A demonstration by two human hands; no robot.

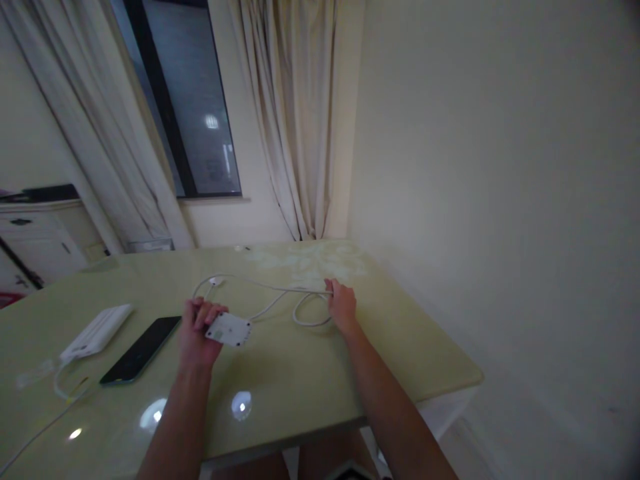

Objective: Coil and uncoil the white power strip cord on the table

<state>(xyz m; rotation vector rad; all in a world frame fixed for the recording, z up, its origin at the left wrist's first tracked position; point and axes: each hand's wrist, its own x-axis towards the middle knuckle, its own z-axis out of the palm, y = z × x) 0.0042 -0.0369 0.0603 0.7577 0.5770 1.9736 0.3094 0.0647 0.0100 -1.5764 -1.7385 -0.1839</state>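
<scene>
My left hand (pixel 197 335) is closed around one end of a small flat white box (pixel 230 330) with dark spots at its corners, held above the table. A white cable (pixel 273 307) runs from the box toward the right. Between finger and thumb, my right hand (pixel 343 307) pinches this cable, part of which lies in a loop below and left of the hand. Another stretch arcs back toward my left hand, where a small white end piece (pixel 216 281) shows behind the fingers.
Left of my hand, a black phone (pixel 143 350) lies on the pale green table (pixel 300 380). Beyond it is a white block like a power bank (pixel 97 332), with a thin white cord (pixel 43 430) near it. A wall (pixel 490 200) borders the table's right side.
</scene>
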